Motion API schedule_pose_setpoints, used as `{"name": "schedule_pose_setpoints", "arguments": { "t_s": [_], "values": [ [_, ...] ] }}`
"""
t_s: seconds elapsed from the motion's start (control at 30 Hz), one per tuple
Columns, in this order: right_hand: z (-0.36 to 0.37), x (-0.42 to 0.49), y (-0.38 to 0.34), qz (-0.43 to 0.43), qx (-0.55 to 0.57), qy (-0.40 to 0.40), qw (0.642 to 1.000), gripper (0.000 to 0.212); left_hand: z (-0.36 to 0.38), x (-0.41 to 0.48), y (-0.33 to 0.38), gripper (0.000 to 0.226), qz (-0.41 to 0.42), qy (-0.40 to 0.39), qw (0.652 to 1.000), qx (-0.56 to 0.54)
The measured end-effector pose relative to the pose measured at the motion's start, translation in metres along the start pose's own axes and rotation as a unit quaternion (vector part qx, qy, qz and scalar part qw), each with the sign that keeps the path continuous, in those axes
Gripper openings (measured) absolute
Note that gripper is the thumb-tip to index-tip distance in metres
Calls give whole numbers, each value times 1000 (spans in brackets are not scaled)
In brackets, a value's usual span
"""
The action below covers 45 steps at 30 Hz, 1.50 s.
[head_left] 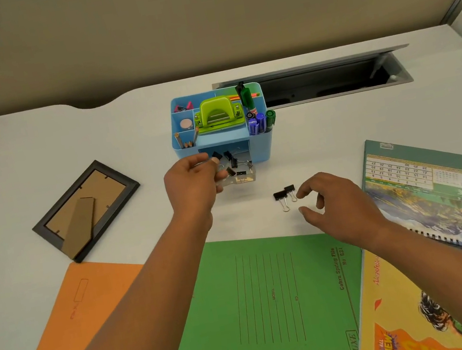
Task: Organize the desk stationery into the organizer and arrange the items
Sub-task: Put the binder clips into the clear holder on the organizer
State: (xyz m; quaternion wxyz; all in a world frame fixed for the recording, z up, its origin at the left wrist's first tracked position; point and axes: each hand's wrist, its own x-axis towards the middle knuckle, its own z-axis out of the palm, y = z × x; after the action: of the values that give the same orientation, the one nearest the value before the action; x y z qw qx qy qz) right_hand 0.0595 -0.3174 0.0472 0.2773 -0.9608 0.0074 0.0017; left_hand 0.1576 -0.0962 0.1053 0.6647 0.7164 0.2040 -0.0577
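Note:
A blue desk organizer [263,144] stands mid-desk, holding a green hole punch [217,112], markers [259,122], pencils [186,141] and small items. Its clear drawer [239,175] is pulled out at the front and holds several black binder clips. My left hand [191,182] grips the drawer's left side. Two loose black binder clips [284,194] lie on the desk to the right of the drawer. Just right of them, my right hand [336,202] hovers with fingers apart and nothing in it.
A picture frame [86,209] lies face down at left. An orange folder [73,320] and a green file [271,306] cover the near desk. A calendar [440,193] and a yellow book [408,313] lie at right. An open cable tray [324,81] sits behind the organizer.

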Motion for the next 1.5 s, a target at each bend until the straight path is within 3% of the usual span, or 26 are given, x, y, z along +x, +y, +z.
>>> {"name": "schedule_pose_setpoints", "arguments": {
  "t_s": [0.17,0.43,0.87,1.1,1.2,1.3,1.5],
  "values": [
    [8,19,10,35,-27,-24,999,29,-11,-20,-21,15,20,19,999,31],
    [11,45,12,52,-78,-97,991,45,-13,-43,-48,7,5,-18,998,52],
    [5,49,8,80,-119,-120,982,12,-12,-49,-57,6,-20,-52,997,62],
    [-8,30,-5,119,81,-60,988,17,-6,-51,-52,7,-12,-108,989,98],
    [-10,21,-25,137,207,-58,967,24,0,-55,-46,12,-24,-159,980,119],
    [-13,14,-37,136,328,-71,932,18,5,-59,-41,14,-29,-186,975,119],
    [-17,8,-42,112,371,-89,918,11,7,-61,-36,5,-9,-208,970,125]
  ]
}}
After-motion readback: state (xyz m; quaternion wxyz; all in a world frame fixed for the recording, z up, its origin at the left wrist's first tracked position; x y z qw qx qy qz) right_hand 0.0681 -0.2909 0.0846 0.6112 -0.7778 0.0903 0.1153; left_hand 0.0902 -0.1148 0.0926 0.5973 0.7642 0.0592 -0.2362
